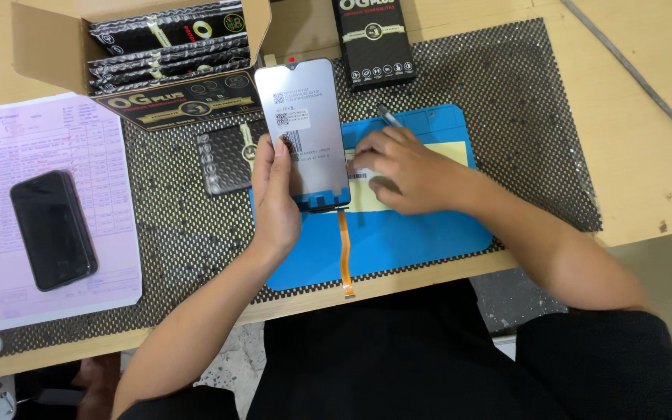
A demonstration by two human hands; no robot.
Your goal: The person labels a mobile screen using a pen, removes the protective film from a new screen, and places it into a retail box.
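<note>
The person wears dark, near-black clothing that fills the lower middle of the view: a plain black garment over the lap, smooth and matte, with no visible print, seams or buttons. Both forearms are bare from the elbow down, with no sleeves reaching them. The left hand (275, 204) and the right hand (406, 169) carry no gloves, and no rings, watch or bracelet can be seen at the fingers or wrists. The fingernails look short and unpainted.
</note>
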